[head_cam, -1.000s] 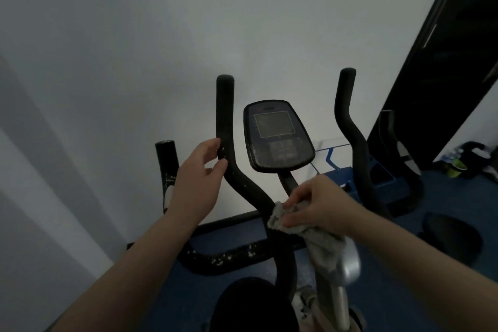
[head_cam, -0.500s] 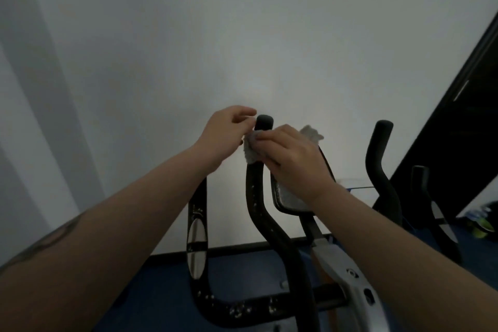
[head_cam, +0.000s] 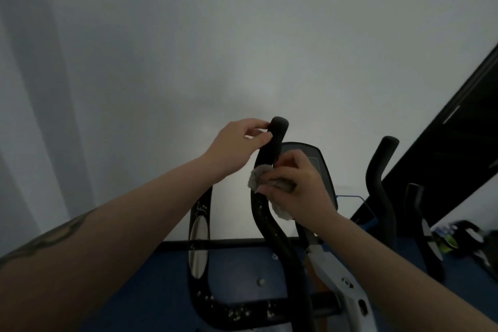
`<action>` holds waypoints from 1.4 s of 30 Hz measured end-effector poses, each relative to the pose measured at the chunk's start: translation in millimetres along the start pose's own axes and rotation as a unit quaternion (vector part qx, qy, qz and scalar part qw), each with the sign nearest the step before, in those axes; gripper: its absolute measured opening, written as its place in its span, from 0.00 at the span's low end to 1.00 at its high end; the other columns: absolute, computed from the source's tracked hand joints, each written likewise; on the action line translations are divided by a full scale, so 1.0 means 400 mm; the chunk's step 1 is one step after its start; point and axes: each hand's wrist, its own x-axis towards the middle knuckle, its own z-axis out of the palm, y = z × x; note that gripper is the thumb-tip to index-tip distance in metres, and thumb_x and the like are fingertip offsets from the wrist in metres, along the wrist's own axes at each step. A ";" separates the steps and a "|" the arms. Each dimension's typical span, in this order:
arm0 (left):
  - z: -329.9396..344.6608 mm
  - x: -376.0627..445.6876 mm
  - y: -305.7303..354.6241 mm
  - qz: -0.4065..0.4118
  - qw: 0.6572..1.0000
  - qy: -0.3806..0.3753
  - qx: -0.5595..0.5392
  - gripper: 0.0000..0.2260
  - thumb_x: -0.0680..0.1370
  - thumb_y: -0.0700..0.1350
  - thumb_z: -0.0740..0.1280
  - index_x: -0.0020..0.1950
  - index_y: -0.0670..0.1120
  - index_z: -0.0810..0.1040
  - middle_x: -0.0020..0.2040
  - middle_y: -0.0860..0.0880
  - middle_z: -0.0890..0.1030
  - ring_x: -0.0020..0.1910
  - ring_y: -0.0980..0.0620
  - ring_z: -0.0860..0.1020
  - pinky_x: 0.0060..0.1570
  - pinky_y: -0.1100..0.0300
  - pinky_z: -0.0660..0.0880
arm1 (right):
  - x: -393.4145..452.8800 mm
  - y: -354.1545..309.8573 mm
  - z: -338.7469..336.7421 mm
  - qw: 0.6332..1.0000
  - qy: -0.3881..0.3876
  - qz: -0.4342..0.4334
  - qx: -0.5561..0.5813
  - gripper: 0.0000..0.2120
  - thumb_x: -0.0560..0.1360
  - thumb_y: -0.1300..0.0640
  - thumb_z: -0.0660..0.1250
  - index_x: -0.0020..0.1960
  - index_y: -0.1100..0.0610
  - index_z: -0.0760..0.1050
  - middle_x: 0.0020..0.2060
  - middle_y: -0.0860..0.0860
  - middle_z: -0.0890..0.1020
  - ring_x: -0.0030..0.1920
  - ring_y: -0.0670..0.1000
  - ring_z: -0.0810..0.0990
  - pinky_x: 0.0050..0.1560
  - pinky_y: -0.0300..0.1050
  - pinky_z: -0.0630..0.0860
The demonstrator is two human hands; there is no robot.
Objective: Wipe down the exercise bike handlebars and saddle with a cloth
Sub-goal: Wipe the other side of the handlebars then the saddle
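The exercise bike's left handlebar is a black curved bar that rises at the centre. My left hand pinches it just below its rounded tip with thumb and fingers. My right hand holds a grey cloth wrapped against the same bar a little lower, below the left hand. The right handlebar stands untouched to the right. The console is mostly hidden behind my right hand. The saddle is out of view.
A lower black bar with white flecks curves along the left and bottom. The grey frame post runs down at the right. A white wall fills the back, a dark door panel stands right, and small items lie on the blue floor.
My right hand has slid the cloth down the left handlebar from near its tip to below the left hand. The left hand stays pinched near the tip. The view sits slightly lower.
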 end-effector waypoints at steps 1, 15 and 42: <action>0.000 0.000 -0.001 0.001 1.000 0.003 0.001 0.12 0.77 0.47 0.66 0.60 0.51 0.78 0.50 0.51 0.84 0.49 0.54 0.81 0.51 0.59 0.74 | -0.005 -0.009 0.008 0.998 0.026 0.047 0.015 0.07 0.65 0.56 0.77 0.43 0.52 0.84 0.46 0.48 0.75 0.48 0.38 0.74 0.48 0.25 0.68; 0.005 -0.003 -0.024 0.040 0.993 0.010 0.108 0.17 0.72 0.44 0.72 0.60 0.52 0.78 0.47 0.53 0.82 0.41 0.55 0.81 0.47 0.65 0.74 | -0.044 -0.059 0.050 0.992 0.049 0.079 -0.090 0.10 0.69 0.56 0.74 0.51 0.54 0.83 0.47 0.50 0.83 0.44 0.47 0.80 0.48 0.38 0.76; 0.122 -0.210 -0.090 0.019 0.986 0.055 0.157 0.33 0.71 0.42 0.73 0.73 0.48 0.62 0.68 0.48 0.67 0.61 0.55 0.70 0.55 0.62 0.70 | -0.103 -0.029 -0.200 0.897 -0.391 -0.134 -0.157 0.11 0.71 0.61 0.72 0.51 0.50 0.83 0.51 0.46 0.82 0.45 0.40 0.77 0.50 0.41 0.77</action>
